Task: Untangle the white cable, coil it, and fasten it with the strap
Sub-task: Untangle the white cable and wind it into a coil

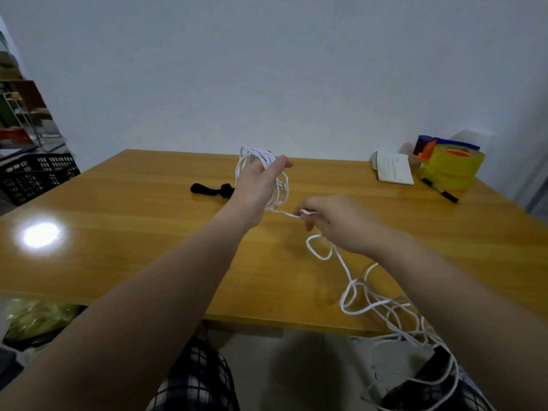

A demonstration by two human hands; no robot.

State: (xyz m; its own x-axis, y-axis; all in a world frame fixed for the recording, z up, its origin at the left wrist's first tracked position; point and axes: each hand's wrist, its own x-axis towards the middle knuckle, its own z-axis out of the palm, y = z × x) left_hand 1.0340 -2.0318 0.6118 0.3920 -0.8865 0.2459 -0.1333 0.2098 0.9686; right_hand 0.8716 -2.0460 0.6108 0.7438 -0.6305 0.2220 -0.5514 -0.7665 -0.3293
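Note:
Several loops of the white cable (280,185) are wound around my left hand (261,180), which is raised over the middle of the wooden table (118,232) with its fingers spread inside the coil. A taut strand runs from the coil to my right hand (335,221), which pinches the cable between thumb and fingers. From there the loose cable trails in tangled loops over the table's front edge down to my lap and the floor. The black strap (210,189) lies on the table just left of my left hand.
At the table's back right stand a white notebook (393,169), stacked yellow tape rolls with a dispenser (450,161) and a black marker (440,194). A black crate (35,176) sits off the left edge. The wall is right behind the table.

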